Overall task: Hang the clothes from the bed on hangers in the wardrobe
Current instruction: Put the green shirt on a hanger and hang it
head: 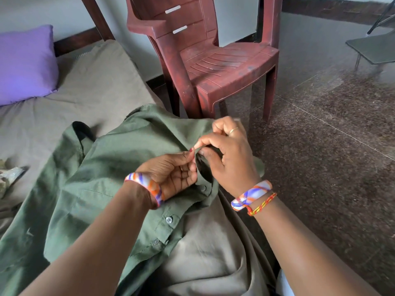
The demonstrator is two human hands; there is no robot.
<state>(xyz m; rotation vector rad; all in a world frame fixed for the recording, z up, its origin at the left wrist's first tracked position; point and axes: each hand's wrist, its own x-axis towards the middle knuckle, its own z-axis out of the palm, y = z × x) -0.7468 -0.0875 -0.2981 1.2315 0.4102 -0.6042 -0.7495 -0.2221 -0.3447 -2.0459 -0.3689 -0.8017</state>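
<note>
Hands work a green shirt [111,167] at the bed's [96,82] right edge: left hand [173,174] and right hand [226,159] both pinch its placket (likely buttoning). Hanger comes next; none visible.

Both forearms are extended forward; the left hand [174,174] and right hand [227,155] are brought together, fingers [202,144] curled in pinches.

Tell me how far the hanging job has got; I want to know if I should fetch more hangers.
Early stage. Nothing looks hung: no hanger or wardrobe is in view. In hand: the green shirt lies on the bed, and the left hand and right hand pinch its placket near the collar, seemingly working a button. Left: getting it on a hanger, plus another item at the bed's left edge.
</note>
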